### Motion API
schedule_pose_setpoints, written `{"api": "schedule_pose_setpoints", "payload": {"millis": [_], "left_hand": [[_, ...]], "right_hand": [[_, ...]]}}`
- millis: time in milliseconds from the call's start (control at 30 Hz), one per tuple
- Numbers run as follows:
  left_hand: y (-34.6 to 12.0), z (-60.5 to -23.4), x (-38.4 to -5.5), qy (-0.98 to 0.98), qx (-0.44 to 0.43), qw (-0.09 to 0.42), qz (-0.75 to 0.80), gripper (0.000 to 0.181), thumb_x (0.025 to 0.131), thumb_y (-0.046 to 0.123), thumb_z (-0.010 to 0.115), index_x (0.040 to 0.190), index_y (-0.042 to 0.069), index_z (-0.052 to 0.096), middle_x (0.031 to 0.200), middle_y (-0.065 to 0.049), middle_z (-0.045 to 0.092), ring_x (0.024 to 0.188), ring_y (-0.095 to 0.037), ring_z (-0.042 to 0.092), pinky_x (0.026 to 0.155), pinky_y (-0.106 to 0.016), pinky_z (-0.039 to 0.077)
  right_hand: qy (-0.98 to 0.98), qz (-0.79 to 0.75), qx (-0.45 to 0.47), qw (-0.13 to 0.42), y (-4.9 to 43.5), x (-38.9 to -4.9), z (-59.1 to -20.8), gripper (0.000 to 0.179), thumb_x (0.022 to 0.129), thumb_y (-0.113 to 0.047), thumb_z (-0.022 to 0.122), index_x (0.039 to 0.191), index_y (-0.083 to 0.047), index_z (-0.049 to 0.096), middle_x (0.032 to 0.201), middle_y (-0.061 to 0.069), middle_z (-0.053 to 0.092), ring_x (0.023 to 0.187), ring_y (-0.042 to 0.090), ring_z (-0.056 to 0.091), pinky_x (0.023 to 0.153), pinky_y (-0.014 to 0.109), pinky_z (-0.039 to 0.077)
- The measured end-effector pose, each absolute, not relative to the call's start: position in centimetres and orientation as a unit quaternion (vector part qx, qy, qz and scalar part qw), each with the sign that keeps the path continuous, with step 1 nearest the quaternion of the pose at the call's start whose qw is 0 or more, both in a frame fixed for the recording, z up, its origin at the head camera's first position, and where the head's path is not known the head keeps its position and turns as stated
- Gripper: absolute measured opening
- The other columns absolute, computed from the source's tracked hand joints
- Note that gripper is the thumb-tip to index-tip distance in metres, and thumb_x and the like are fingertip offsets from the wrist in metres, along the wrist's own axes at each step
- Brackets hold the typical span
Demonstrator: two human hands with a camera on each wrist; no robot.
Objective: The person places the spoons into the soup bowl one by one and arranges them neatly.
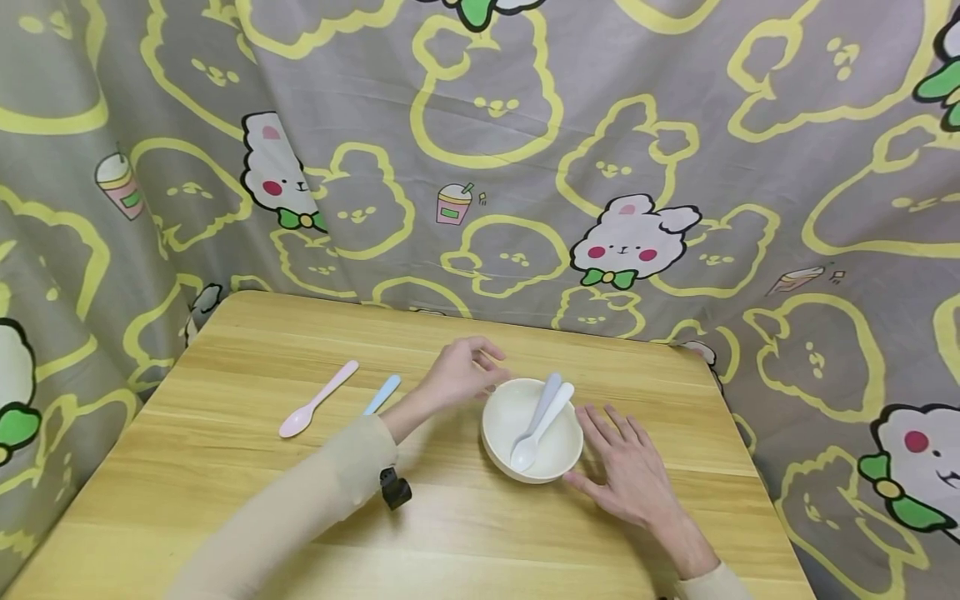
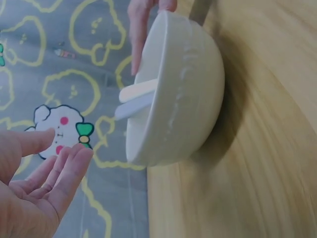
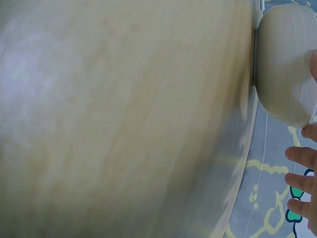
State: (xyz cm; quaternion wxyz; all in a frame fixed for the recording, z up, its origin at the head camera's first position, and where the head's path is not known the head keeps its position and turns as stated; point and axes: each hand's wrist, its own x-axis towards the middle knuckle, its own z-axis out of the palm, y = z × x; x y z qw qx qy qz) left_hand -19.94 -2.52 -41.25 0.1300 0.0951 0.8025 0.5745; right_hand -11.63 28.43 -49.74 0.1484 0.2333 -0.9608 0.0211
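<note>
A cream bowl (image 1: 498, 442) stands on the wooden table, right of the middle. Inside it lean a grey spoon (image 1: 550, 392) and a white spoon (image 1: 561, 402), handles over the far rim. My left hand (image 1: 462, 371) hovers by the bowl's upper left rim, fingers loosely bent and holding nothing; in the left wrist view a gap shows between that hand (image 2: 47, 183) and the bowl (image 2: 190, 94). On the other side my right hand (image 1: 630, 467) has its fingers spread, with thumb and index fingertip right at the bowl's side.
To the left a pink spoon (image 1: 318, 402) lies on the table (image 1: 247, 483). A blue spoon (image 1: 384, 393) lies beside it, partly hidden behind the left sleeve (image 1: 300, 500). A grey patterned curtain (image 1: 360, 100) hangs behind and around the table's edges.
</note>
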Motion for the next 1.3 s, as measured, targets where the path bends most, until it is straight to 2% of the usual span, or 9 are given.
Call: {"api": "schedule_pose_setpoints", "payload": {"millis": [167,333,700,933,1100,1300], "left_hand": [[-3.8,-40.8,-19.8,0.799,0.096,0.123,0.581,0.029,0.083,0.023,0.077,0.107,0.012,0.066,0.097,-0.011,0.069,0.074,-0.024,0.072,0.061,-0.034,0.063],[-5.2,-40.6,-19.7,0.802,0.093,0.115,0.578,0.030,0.083,0.025,0.077,0.108,0.014,0.065,0.096,-0.010,0.069,0.070,-0.017,0.071,0.065,-0.039,0.063],[-9.0,-41.0,-19.7,0.816,0.064,0.121,0.561,0.033,0.084,0.024,0.075,0.114,0.013,0.063,0.101,-0.013,0.068,0.073,-0.018,0.071,0.064,-0.034,0.063],[-11.4,-41.4,-19.5,0.827,0.065,0.121,0.545,0.037,0.086,0.025,0.073,0.118,0.011,0.062,0.104,-0.015,0.068,0.076,-0.018,0.071,0.072,-0.043,0.063],[-13.1,-42.0,-19.4,0.846,0.072,0.120,0.515,0.040,0.088,0.027,0.072,0.121,0.009,0.059,0.107,-0.015,0.066,0.075,-0.017,0.070,0.068,-0.036,0.063],[-14.9,-42.9,-19.5,0.867,0.067,0.111,0.481,0.040,0.088,0.025,0.071,0.121,0.007,0.059,0.106,-0.017,0.067,0.073,-0.022,0.070,0.067,-0.042,0.063]], "right_hand": [[-0.960,0.019,0.235,0.151,28.4,-11.6,-49.7,0.097,0.074,-0.080,0.056,0.149,-0.021,0.038,0.150,0.004,0.047,0.139,0.035,0.042,0.113,0.058,0.033],[-0.961,0.018,0.233,0.148,28.4,-11.6,-49.7,0.098,0.075,-0.080,0.055,0.150,-0.020,0.038,0.151,0.004,0.046,0.139,0.036,0.042,0.113,0.058,0.033],[-0.962,0.024,0.232,0.143,28.4,-11.6,-49.7,0.097,0.075,-0.080,0.056,0.150,-0.021,0.037,0.151,0.003,0.046,0.139,0.035,0.041,0.114,0.058,0.032],[-0.964,0.024,0.227,0.134,28.5,-11.6,-49.7,0.097,0.076,-0.080,0.055,0.151,-0.023,0.034,0.153,0.002,0.044,0.141,0.034,0.039,0.115,0.057,0.030],[-0.963,0.025,0.231,0.140,28.5,-11.6,-49.7,0.097,0.075,-0.079,0.055,0.151,-0.022,0.035,0.151,0.003,0.046,0.140,0.035,0.040,0.115,0.058,0.030],[-0.962,0.026,0.231,0.141,28.5,-11.6,-49.6,0.097,0.075,-0.080,0.055,0.150,-0.022,0.036,0.151,0.004,0.046,0.139,0.036,0.041,0.115,0.058,0.030]]}}
